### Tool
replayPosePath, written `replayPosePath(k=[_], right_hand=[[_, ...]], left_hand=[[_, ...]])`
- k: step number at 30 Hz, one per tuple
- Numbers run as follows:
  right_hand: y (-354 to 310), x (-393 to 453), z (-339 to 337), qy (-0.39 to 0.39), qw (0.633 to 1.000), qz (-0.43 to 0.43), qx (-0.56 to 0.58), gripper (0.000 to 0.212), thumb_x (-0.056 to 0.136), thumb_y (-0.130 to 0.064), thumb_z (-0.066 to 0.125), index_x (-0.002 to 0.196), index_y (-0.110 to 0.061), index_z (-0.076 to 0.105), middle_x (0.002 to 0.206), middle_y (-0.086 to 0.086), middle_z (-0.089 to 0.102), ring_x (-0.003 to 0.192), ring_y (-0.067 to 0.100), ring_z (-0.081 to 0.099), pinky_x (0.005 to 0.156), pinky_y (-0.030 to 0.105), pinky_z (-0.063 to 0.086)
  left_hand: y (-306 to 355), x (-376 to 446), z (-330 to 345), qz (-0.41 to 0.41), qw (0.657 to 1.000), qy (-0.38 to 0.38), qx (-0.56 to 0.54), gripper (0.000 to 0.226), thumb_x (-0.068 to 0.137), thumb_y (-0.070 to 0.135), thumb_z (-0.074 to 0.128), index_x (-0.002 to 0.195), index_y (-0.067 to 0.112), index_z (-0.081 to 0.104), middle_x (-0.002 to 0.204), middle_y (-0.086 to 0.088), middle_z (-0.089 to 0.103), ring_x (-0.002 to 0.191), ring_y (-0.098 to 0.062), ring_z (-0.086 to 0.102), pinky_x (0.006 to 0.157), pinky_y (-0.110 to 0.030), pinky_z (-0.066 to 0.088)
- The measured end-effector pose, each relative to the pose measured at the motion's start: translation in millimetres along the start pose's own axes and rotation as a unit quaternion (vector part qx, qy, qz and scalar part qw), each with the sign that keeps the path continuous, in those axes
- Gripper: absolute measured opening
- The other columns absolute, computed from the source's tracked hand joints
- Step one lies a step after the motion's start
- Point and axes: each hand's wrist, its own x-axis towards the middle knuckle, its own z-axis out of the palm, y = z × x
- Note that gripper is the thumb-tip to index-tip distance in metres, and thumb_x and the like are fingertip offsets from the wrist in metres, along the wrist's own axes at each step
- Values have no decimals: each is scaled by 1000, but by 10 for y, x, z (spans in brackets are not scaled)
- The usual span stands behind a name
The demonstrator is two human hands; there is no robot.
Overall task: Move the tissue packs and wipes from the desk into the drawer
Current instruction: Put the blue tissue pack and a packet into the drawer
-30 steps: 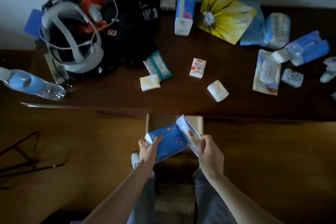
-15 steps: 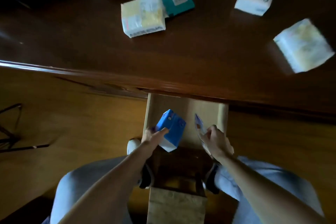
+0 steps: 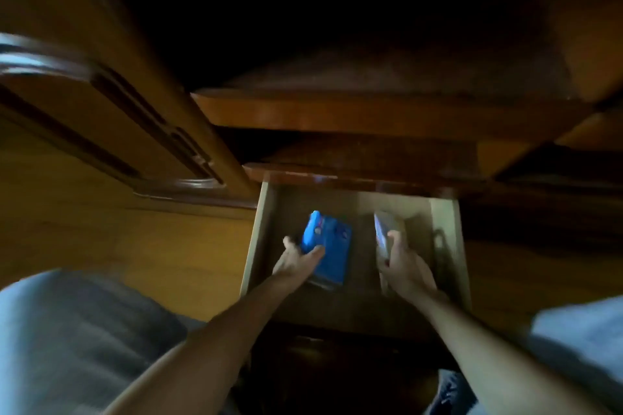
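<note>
— Both packs have dropped since half a second ago: then they were held up over the open drawer, and now they sit down inside it, while the view has tipped so far forward that the desk top with its loose packs has gone out of sight.

— Where exactly is the blue one?

— The blue tissue pack (image 3: 326, 249) lies in the left half of the drawer (image 3: 252, 246), tilted a little, its long side running toward the desk front. The left hand (image 3: 296, 258) grips its near left edge, thumb curled over the top face and fingers down the far side (those are mostly hidden).

— And the other?

— The pale wipes pack (image 3: 384, 232) stands on edge in the right half, well apart from the blue one. The right hand (image 3: 403, 263) is curled around it, thumb on the side facing us. Blur softens the print, so I cannot read anything on it.

— Is either pack touching the drawer floor?

— I cannot tell; the light is dim. Both forearms reach in over the drawer's near edge, and grey-clad knees (image 3: 67, 340) frame it on either side. The wooden desk front (image 3: 387, 114) rises above.
</note>
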Motion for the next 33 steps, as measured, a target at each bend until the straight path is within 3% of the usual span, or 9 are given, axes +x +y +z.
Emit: replayPosePath(k=[2,6,9,13,17,19,23,27,33], right_hand=[[107,-84,110,-39,999,-17,13,84,89,-49,69,154,-17,26,151,14,45,130,33,52,103,44,45],[78,-583,-26,-86,996,-7,-25,76,96,-19,58,162,-20,19,162,15,29,145,35,37,117,44,34],[-125,-721,-262,-71,997,17,-15,63,100,-34,48,159,-30,27,161,5,36,141,29,44,114,46,38],[-250,-890,-392,-98,994,31,-38,50,101,-36,50,148,-22,42,126,10,63,106,28,66,93,48,56],[-433,-887,-307,-103,995,7,-3,60,100,-29,58,154,-20,35,147,9,51,127,27,56,104,46,48],[-535,-783,-160,-127,990,5,53,64,99,-27,60,156,-23,31,146,10,52,123,27,58,102,47,50],[-677,-551,135,-153,983,22,98,71,99,-31,61,158,-32,22,143,14,53,109,21,60,99,50,53],[-815,-337,388,-161,984,14,79,86,95,-41,65,161,-35,11,160,11,36,139,30,46,108,43,43],[-1064,-354,864,-198,975,7,102,77,92,-32,73,154,-25,28,148,8,52,129,31,55,105,42,45]], left_hand=[[-170,-14,81,53,997,28,43,89,91,55,56,158,21,8,141,-14,53,121,-33,57,96,-38,49],[-286,-480,190,85,990,32,104,85,85,46,63,154,35,15,128,-11,52,113,-36,59,91,-37,48],[-245,-696,165,104,980,84,150,71,86,40,60,149,25,30,136,-16,48,122,-39,52,100,-44,44],[-308,-907,-52,127,959,180,178,60,88,41,60,142,21,44,137,-11,48,129,-31,45,105,-42,39],[-189,-934,-299,111,949,260,143,53,92,38,57,139,16,48,138,-13,49,132,-32,41,106,-43,35],[-222,-841,-414,123,935,287,169,52,95,35,54,141,14,46,137,-12,49,130,-32,43,104,-45,38],[-570,-520,-649,80,946,292,114,42,100,33,48,138,15,51,131,-14,56,117,-36,55,89,-44,49],[-984,-359,-609,92,966,229,82,45,106,42,37,114,12,70,115,-17,69,104,-38,64,79,-38,51],[-1021,-340,-623,73,968,218,96,53,103,54,34,116,17,69,112,-14,71,103,-38,64,83,-41,52]])
